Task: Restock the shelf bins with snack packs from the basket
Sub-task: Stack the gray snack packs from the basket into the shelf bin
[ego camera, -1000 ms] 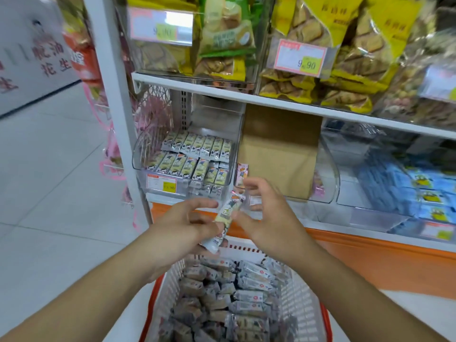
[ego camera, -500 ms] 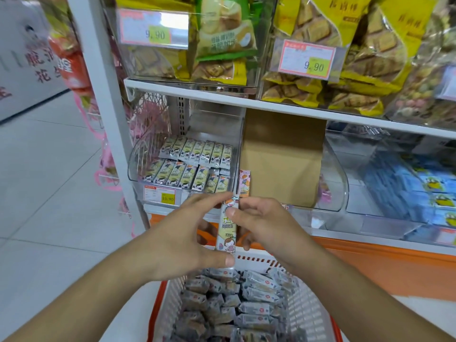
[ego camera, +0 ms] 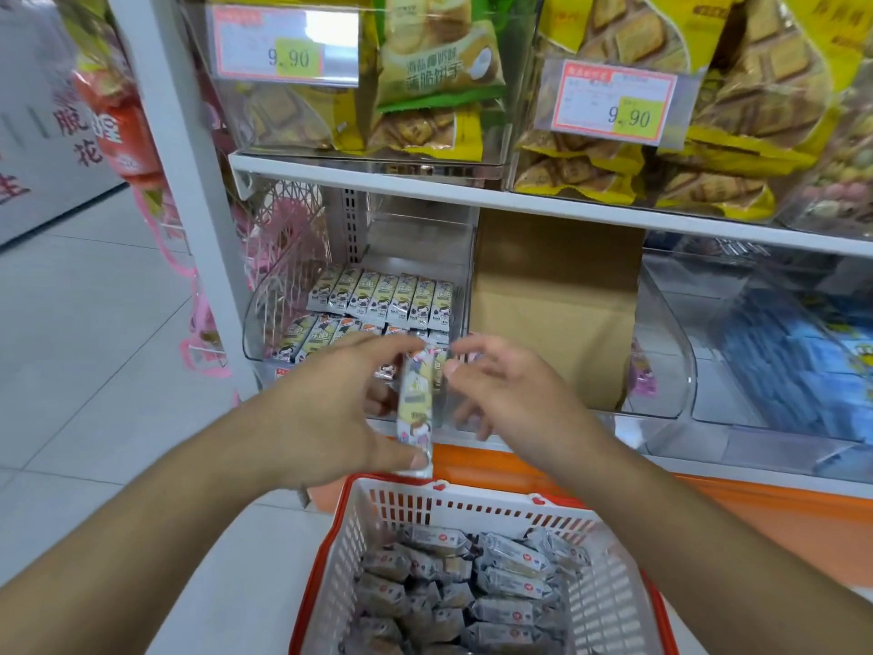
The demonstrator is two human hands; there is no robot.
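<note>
A basket (ego camera: pixel 453 510) lies nearest, with many snack packs inside. Just above its far rim, the left hand (ego camera: pixel 330 413) pinches one upright snack pack (ego camera: pixel 415 408); the right hand (ego camera: pixel 510 394) hovers beside, fingers loose. Beyond the basket, the clear shelf bin (ego camera: pixel 359 319) looks partly stocked.

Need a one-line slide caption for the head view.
Left hand holds a snack pack upright before the bin.

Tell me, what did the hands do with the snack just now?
The left hand turned the snack pack upright and lifted it toward the clear bin. The right hand let go and now hovers open beside it. The basket stays full, and the bin's rows look unchanged.
</note>
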